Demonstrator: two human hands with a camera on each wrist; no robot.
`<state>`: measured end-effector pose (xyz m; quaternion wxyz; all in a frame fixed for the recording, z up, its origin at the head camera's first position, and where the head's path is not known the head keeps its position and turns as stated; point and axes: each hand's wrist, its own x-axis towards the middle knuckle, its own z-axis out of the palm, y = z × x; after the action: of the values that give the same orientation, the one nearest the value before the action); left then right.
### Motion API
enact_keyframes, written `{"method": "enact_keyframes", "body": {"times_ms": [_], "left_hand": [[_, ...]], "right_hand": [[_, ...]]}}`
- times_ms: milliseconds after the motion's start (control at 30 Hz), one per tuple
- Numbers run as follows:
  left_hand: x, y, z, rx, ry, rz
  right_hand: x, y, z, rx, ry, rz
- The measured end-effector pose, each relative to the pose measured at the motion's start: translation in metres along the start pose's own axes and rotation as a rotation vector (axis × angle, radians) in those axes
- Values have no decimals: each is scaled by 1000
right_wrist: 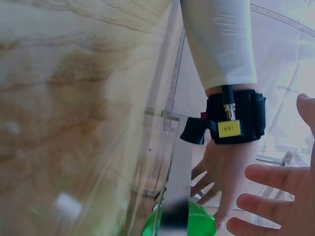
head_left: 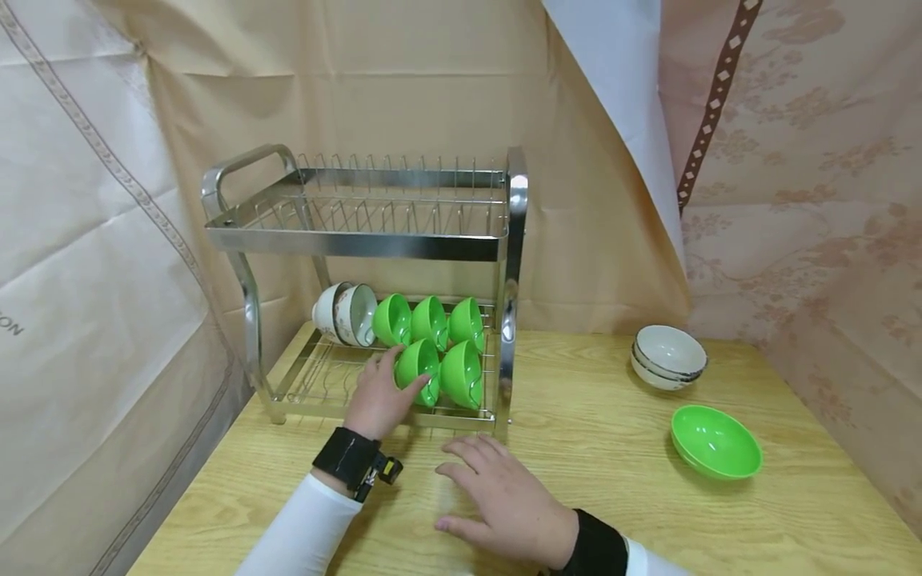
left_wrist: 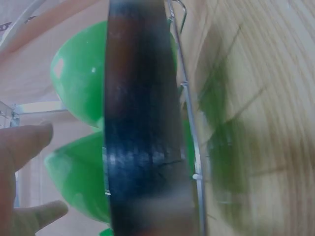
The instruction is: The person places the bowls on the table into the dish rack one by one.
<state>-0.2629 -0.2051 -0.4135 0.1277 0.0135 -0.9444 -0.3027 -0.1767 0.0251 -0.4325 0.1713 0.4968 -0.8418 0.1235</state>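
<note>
My left hand (head_left: 378, 394) reaches into the lower shelf of a metal dish rack (head_left: 360, 245), beside the front-left green bowl (head_left: 416, 366). Its fingers are spread about that bowl; in the left wrist view, a fingertip (left_wrist: 42, 132) stands off the green bowl (left_wrist: 78, 177). Another green bowl (head_left: 461, 373) stands on edge to its right. Behind them are three green bowls (head_left: 429, 322) in a row, with two white bowls (head_left: 356, 314) at their left. Over the table before the rack, my right hand (head_left: 507, 502) has its fingers apart and holds nothing.
Stacked white bowls (head_left: 670, 358) sit at the table's back right, with a loose green bowl (head_left: 716, 442) nearer the front. The rack's upper tier has wire dividers (head_left: 403, 216) above my left hand. Its right side post (head_left: 511, 304) rises beside the bowls. Cloth hangs behind.
</note>
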Motion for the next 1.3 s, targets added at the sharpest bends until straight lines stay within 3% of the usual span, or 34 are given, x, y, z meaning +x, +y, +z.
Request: {"method": "enact_keyframes", "body": {"times_ms": [133, 267, 500, 633, 867, 1167, 1300], "left_hand": [[-4, 6, -2, -6, 69, 113], [-14, 22, -7, 26, 114, 292], [-41, 53, -12, 167, 33, 702], [-55, 64, -5, 218, -11, 856], [-69, 73, 11, 235, -50, 916], [-72, 74, 18, 250, -62, 911], [-71, 75, 18, 251, -76, 905]], "right_hand": [[-5, 4, -6, 22, 17, 39], [-13, 10, -14, 29, 35, 76], [-47, 30, -35, 32, 19, 232], [-73, 47, -46, -2, 20, 344], [-104, 68, -58, -59, 69, 442], [-107, 80, -59, -81, 105, 461], [-112, 93, -66, -79, 133, 580]]}}
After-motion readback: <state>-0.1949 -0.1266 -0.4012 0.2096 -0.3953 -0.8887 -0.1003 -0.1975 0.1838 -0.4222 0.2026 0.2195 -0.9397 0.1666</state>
